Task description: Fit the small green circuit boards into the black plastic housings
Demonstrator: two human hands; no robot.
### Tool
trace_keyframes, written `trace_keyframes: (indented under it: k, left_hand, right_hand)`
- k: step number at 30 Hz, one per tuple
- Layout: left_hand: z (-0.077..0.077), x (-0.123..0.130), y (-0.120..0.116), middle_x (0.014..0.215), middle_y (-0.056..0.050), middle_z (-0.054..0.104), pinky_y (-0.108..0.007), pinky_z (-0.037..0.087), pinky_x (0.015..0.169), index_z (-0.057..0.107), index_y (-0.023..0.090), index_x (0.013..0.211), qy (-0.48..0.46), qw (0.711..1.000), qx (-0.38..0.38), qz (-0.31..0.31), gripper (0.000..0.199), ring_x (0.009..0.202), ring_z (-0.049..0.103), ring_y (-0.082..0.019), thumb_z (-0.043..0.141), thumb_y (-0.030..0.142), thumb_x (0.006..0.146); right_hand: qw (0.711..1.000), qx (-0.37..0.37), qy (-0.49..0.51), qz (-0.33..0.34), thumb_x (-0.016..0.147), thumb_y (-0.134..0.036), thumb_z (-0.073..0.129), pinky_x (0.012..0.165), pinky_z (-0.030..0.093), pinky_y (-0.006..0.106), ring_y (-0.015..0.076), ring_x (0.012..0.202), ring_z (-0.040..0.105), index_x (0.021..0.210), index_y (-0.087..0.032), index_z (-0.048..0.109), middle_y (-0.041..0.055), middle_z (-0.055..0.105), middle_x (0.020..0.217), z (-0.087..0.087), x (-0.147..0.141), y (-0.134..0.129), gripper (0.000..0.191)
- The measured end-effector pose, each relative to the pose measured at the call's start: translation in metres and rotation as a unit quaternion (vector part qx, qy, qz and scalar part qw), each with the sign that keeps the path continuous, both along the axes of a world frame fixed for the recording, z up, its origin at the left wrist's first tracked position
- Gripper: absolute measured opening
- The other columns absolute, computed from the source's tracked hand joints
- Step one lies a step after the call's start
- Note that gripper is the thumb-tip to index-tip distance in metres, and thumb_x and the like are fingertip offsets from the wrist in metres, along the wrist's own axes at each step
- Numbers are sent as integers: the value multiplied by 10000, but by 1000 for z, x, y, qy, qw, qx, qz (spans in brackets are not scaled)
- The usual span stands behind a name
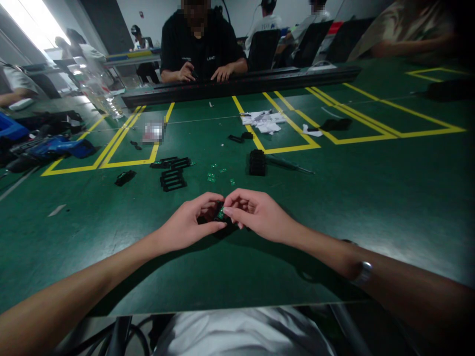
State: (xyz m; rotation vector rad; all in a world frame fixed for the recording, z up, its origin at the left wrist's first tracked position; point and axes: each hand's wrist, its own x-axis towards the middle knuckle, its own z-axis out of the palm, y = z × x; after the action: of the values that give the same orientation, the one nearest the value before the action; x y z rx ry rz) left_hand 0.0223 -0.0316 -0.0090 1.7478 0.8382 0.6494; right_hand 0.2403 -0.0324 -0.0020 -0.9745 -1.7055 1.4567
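Note:
Just above the table, my left hand (pixel 191 220) is closed around a small black plastic frame (pixel 218 216). A small green circuit board (pixel 221 213) shows at that frame, and the thumb and forefinger of my right hand (pixel 256 212) pinch it. Fingers hide most of the frame, so I cannot tell how far the board sits in it. Beyond my hands lie several loose green circuit boards (pixel 211 177). To their left are slotted black frames (pixel 173 179) and a black piece with green in it (pixel 125 177). A stack of black frames (pixel 257 162) stands to their right.
A screwdriver (pixel 291 164) lies beside the stack. Farther off are crumpled white paper (pixel 264 121), a plastic bottle (pixel 111 105) and blue-and-black tools (pixel 55 148) at the left. A long black rail (pixel 237 85) crosses the far edge, where another person sits.

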Motion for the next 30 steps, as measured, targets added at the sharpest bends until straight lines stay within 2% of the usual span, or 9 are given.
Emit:
trace_keyframes:
  k: [19,30]
  left_hand:
    - [-1,1,1,1069,-69,678,-329,562,827,561,196,1260,-13,1000,7,5,433,954,666,-200,720,281,866]
    - [1,1,1,1073,-68,675,-333,558,832,567,197,1250,-7,1000,8,8,427,950,660,-198,724,287,863]
  right_hand:
    - [1000,0,-1,-7,904,-325,675,569,473,243,110,602,570,937,-171,637,-9,619,726,-1,-1,0,162]
    - [1000,2,6,-2,918,-283,648,571,481,237,106,609,568,948,-173,624,-11,616,736,-2,-1,1,116]
